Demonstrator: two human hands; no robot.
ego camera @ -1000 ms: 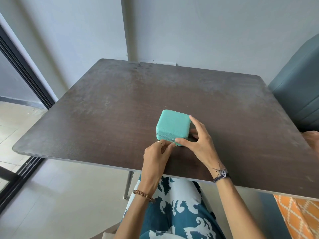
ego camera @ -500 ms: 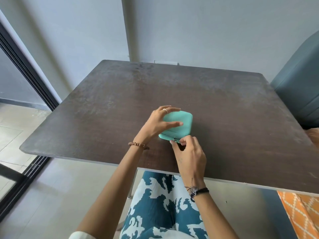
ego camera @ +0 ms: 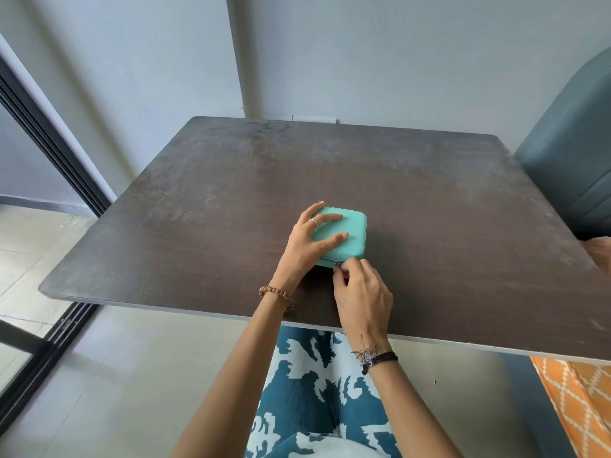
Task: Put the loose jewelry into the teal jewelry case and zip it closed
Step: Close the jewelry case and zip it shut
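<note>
Right hand (ego camera: 362,294) hides the zipper pull (ego camera: 337,263).

Dark table (ego camera: 231,200): bare top on the far, left and right sides of the teal jewelry case (ego camera: 350,226), open to a hand from any of them. Case's near side taken: left hand (ego camera: 309,241) lies flat across the lid, right hand (ego camera: 360,294) pinches at the zipper pull (ego camera: 337,263) (front edge). Teal chair back (ego camera: 575,153) crowds the table's right edge.

Soft, even daylight enters from the left, brightening the floor (ego camera: 99,375). The counter (ego camera: 231,193) shows a pale sheen far off. Shadows are faint; wide-angle bending curves the edges.
</note>
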